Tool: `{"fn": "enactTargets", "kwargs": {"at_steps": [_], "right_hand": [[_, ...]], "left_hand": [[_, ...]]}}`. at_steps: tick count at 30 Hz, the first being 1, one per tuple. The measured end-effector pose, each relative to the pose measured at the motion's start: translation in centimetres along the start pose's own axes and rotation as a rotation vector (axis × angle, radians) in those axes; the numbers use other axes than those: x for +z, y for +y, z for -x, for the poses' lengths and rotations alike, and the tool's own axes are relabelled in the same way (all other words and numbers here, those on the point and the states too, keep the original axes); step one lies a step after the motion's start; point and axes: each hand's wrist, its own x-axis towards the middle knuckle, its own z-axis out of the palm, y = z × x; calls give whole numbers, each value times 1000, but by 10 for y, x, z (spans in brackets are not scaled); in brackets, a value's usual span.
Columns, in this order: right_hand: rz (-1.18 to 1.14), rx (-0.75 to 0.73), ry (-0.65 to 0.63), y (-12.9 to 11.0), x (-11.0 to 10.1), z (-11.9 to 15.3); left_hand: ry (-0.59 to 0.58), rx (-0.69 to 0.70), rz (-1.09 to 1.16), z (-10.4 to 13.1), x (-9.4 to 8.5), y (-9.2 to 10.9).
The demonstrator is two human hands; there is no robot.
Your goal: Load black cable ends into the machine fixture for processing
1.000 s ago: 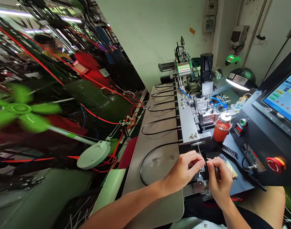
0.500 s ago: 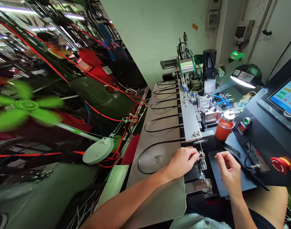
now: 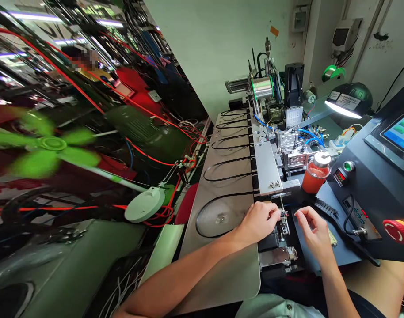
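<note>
My left hand (image 3: 260, 221) rests over the front end of the metal plate, thumb and finger pinched against a small metal clamp fixture (image 3: 283, 222). What its fingertips hold is too small to make out. Just right of the fixture, above the dark work surface (image 3: 308, 256), my right hand (image 3: 313, 232) has thumb and forefinger pressed together; anything in that pinch is hidden. A small yellowish piece (image 3: 333, 238) shows on the surface beside my right hand. Looped black cables (image 3: 215, 203) lie in a row on the plate (image 3: 228, 274), their ends running to the machine rail.
A red-orange jar with a metal lid (image 3: 314, 176), a black brush (image 3: 328, 207) and a red emergency button (image 3: 397, 230) stand to the right. A lit lamp (image 3: 349, 99) hangs over the machine. At left are a green fan (image 3: 52, 143) and a distant person (image 3: 89, 66).
My right hand has shifted slightly left, closer to the fixture, and the yellowish piece beside it has come into sight. My left hand stays at the fixture. The whole view has shifted a little.
</note>
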Motion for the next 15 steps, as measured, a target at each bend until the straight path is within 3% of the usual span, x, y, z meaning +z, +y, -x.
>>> {"fn": "enactTargets", "kwargs": {"at_steps": [5, 12, 15], "right_hand": [[32, -30, -99, 2, 10, -10], [-77, -73, -120, 3, 27, -14], [-167, -61, -116, 8, 30, -15]], "left_hand": [[7, 3, -1, -1, 1, 1], [9, 40, -51, -1, 2, -1], [114, 103, -149, 4, 5, -5]]}}
